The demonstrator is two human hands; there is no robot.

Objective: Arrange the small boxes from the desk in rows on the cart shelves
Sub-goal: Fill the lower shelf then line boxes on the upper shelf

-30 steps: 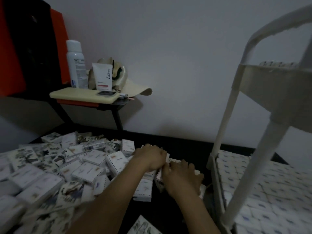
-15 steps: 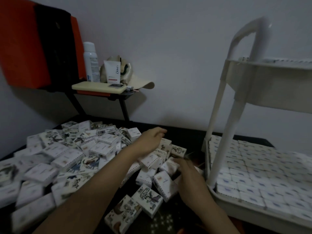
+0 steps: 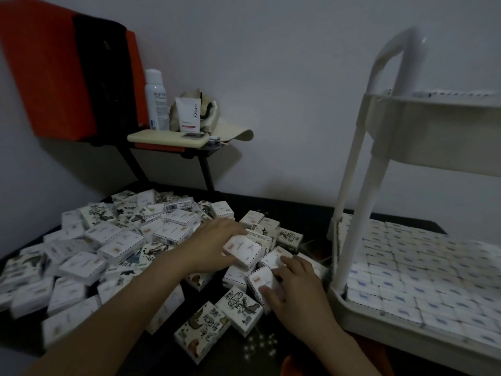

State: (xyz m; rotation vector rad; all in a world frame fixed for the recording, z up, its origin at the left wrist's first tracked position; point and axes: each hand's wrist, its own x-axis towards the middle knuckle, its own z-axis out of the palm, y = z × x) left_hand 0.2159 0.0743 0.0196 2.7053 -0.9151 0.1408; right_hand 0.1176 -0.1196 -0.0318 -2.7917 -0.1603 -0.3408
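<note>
Your grips just clamped: left hand (image 3: 214, 246) on a small box (image 3: 245, 249), right hand (image 3: 296, 293) on a second box (image 3: 260, 280). Cart shelf (image 3: 393, 336) next?

Both bare forearms are reaching forward, the left one slanting in from the lower left, the right one rising from below, left of the cart post (image 3: 352, 221). The left hand (image 3: 214, 246) is lying farther from the post, palm down, its fingers and thumb curling round the far box (image 3: 245, 249). The right hand (image 3: 296, 291) is sitting nearer the post, knuckles up, thumb and fingers pinching the near box (image 3: 261, 280). The hands are close, not touching.
</note>
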